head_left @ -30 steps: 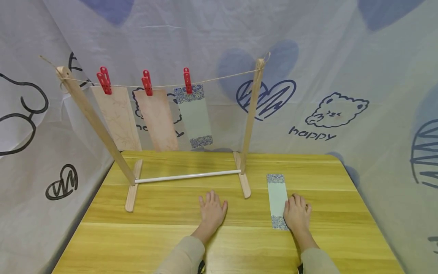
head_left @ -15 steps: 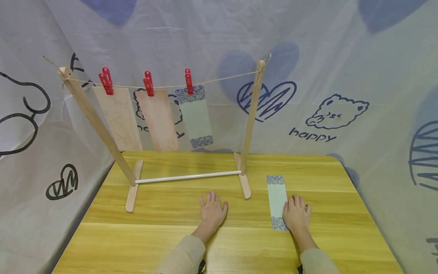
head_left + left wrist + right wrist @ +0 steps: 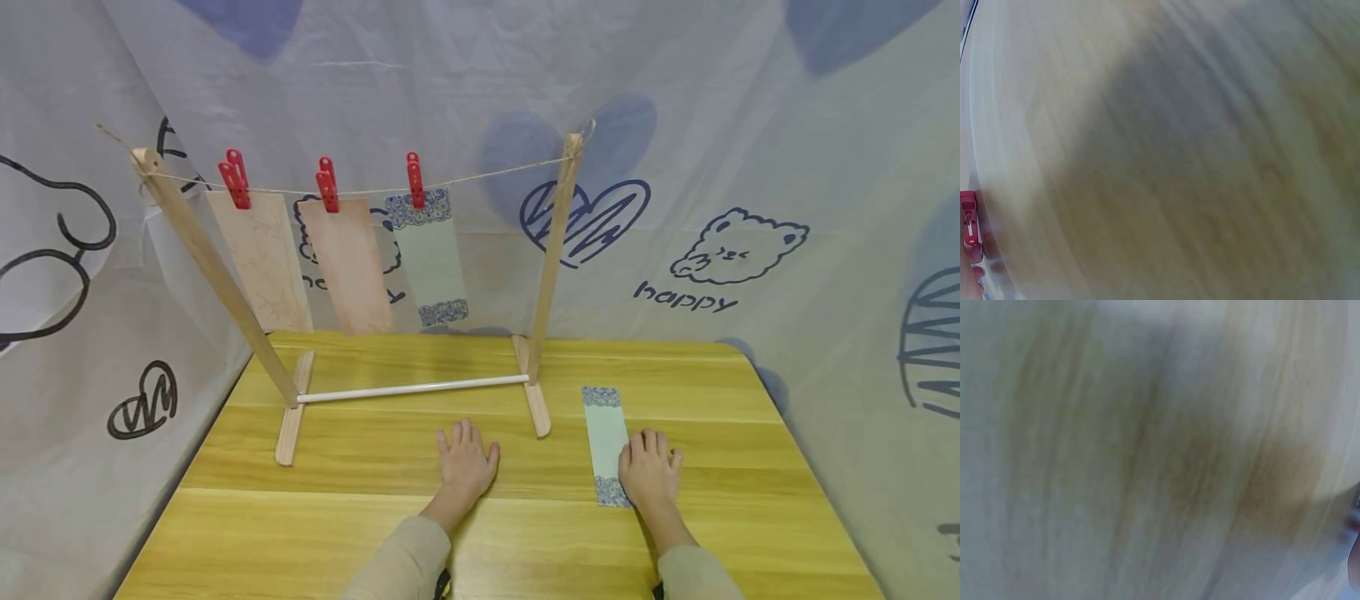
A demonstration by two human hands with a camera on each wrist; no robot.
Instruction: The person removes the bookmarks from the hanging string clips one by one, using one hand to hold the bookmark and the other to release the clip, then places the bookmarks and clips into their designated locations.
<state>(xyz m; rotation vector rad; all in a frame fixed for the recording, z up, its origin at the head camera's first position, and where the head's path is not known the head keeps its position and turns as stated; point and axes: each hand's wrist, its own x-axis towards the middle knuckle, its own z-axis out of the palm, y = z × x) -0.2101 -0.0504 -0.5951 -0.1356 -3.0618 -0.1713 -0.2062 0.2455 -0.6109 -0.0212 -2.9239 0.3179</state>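
Observation:
In the head view my left hand (image 3: 467, 463) lies palm down on the table, fingers spread. My right hand (image 3: 651, 468) rests on the table at the lower right edge of a pale green card (image 3: 606, 442) with blue lace-patterned ends; its thumb side overlaps the card's edge. Behind, a string (image 3: 495, 175) carries a cream card (image 3: 262, 262), a pinkish card (image 3: 348, 267) and another pale green card (image 3: 429, 258), each hung by a red clothespin (image 3: 235, 180). At the left wrist view's edge, a red clothespin (image 3: 969, 219) appears just above some fingertips (image 3: 977, 272).
The string runs between two wooden posts (image 3: 556, 258) on flat wooden feet (image 3: 296, 408). A white rod (image 3: 412, 388) joins them low down. The stand is at the back left of the wooden table (image 3: 337, 533). A printed pale curtain (image 3: 750, 150) hangs behind.
The head view has shifted very slightly, so the whole scene sits a little lower. Both hands, the card on the table and the hanging cards hold their places.

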